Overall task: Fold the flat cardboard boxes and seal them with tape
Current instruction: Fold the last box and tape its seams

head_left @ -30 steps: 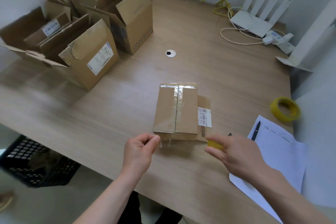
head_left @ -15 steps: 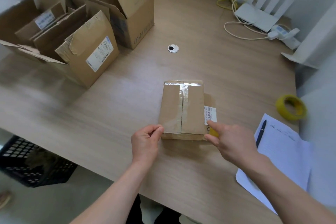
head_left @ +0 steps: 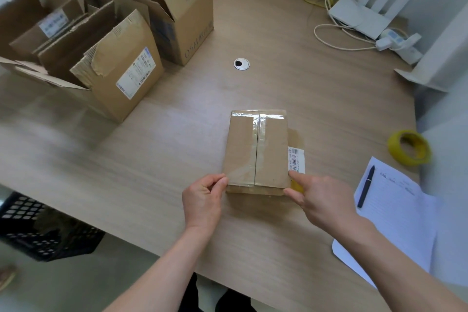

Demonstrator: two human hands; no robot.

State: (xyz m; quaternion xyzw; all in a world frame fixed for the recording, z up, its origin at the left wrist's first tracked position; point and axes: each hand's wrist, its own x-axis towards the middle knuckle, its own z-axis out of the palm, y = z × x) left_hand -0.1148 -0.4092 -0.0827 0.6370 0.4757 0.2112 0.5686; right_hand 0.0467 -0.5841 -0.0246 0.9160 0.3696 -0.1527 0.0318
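A small closed cardboard box (head_left: 271, 149) lies on the wooden table (head_left: 164, 149), with clear tape (head_left: 258, 134) along its middle seam and over its far edge. A barcode label sticks out at its right side. My left hand (head_left: 202, 202) pinches the box's near-left corner, thumb against forefinger, where the tape ends. At the near-right corner my right hand (head_left: 321, 200) holds a small yellow object (head_left: 296, 185), mostly hidden, with its forefinger stretched against the box's right side. A yellow tape roll (head_left: 409, 147) lies at the right table edge.
Several open cardboard boxes (head_left: 121, 66) stand at the back left. A sheet of paper (head_left: 400, 215) with a black pen (head_left: 366, 190) lies near right. A white router (head_left: 359, 18) and cables sit at the back right. A black crate (head_left: 38, 230) is on the floor left.
Both hands have moved forward from just short of the box onto its near corners. The box has stayed in place.
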